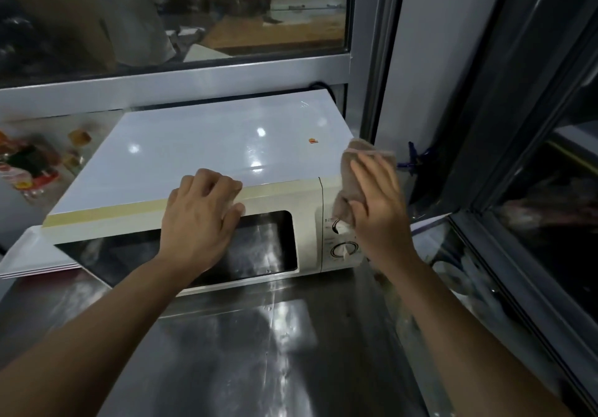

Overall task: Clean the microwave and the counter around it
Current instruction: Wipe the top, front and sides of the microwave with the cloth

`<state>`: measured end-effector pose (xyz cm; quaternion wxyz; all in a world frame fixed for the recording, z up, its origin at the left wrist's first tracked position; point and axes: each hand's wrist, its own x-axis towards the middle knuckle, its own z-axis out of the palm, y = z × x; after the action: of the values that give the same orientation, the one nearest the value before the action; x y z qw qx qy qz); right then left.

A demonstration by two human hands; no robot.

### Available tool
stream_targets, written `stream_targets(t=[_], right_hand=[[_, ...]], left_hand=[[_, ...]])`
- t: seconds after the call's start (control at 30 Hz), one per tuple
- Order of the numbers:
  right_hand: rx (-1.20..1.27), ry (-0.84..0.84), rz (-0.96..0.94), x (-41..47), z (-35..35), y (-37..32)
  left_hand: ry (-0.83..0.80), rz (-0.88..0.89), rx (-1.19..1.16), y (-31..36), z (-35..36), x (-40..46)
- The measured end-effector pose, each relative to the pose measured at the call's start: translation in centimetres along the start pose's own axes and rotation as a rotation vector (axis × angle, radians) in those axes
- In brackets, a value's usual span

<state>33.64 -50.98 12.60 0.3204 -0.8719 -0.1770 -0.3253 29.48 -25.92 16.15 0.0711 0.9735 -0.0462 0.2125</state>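
A cream-white microwave [200, 144] with a dark glass door and two dials stands on a steel counter [246, 352]. My left hand [197, 219] rests on the top front edge above the door, fingers curled over the rim. My right hand [378, 209] presses a brownish-grey cloth [351, 173] against the microwave's top right front corner, above the upper dial [339, 225]. The cloth drapes over the corner and down onto the control panel. A small orange sticker [313, 141] sits on the top near the cloth.
A stack of white trays [29, 254] lies left of the microwave. Packets and bottles [26, 167] sit further left behind it. A glass window with a grey frame [181, 76] runs behind. A dark glass-fronted unit [534, 222] stands close on the right.
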Motion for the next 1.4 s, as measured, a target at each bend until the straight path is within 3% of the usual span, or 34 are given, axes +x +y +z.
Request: stream_targets(t=[0.23,0.47,0.9,1.17,1.3,1.4], right_hand=[[0.582,-0.108,0.505,-0.7,-0.5,2.1],[0.474,-0.070,0.679,-4.3,1.9,3.0],[0.209,0.459,0.605,-1.3,6.2,-6.9],[0.125,0.474,0.354,-4.8,13.0,-14.9],[-0.165,0.451,0.377,-4.0,11.7,-12.3],[-0.214,0.508,0.440,-3.0,9.9,-9.8]], left_hand=[[0.025,0.109,0.047,-0.7,0.2,0.8],[0.061,0.210,-0.026,-1.6,0.7,1.3],[0.017,0.406,0.017,-4.0,0.1,1.8],[0.016,0.414,-0.101,-4.6,0.4,2.1],[0.046,0.441,-0.073,-4.9,0.6,2.0],[0.065,0.437,-0.042,-4.9,0.8,2.0]])
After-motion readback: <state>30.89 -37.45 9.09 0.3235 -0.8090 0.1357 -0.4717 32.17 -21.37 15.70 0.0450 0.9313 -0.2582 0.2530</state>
